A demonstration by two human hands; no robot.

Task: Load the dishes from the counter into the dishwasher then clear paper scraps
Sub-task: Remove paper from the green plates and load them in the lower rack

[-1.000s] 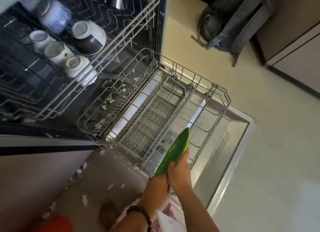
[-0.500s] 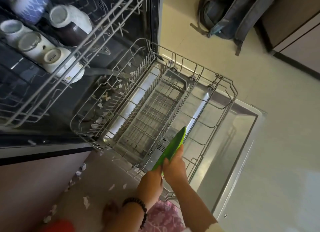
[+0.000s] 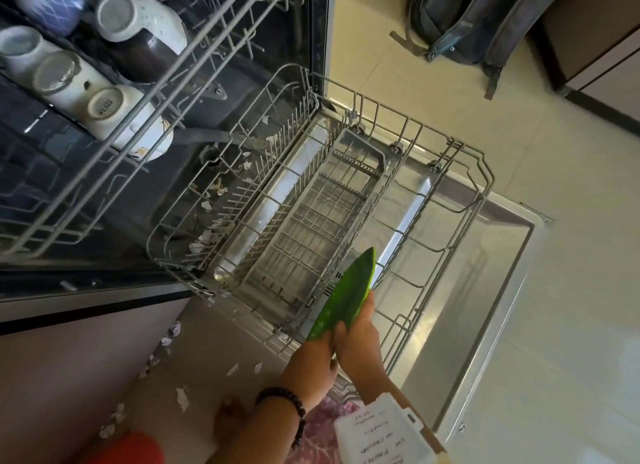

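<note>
A green plate (image 3: 346, 293) is held edge-on over the near end of the pulled-out lower dishwasher rack (image 3: 446, 207). My left hand (image 3: 311, 363) grips its lower edge and my right hand (image 3: 360, 339) grips its right side. A grey cutlery basket (image 3: 311, 228) lies in the rack just left of the plate. Several white and dark cups (image 3: 104, 103) sit upside down in the upper rack (image 3: 194, 65) at top left. Paper scraps (image 3: 207, 236) lie in the rack's left part and on the floor (image 3: 181, 397) beside the dishwasher.
The open dishwasher door (image 3: 485, 290) lies flat under the rack. A grey backpack (image 3: 474, 16) leans against a cabinet at top right. A white box with writing (image 3: 381, 432) is at the bottom edge. My bare foot (image 3: 230, 415) stands on the floor.
The view has shifted slightly down and right. Both hands still hold the green plate over the rack's near end, with hardly any movement relative to the rack.
</note>
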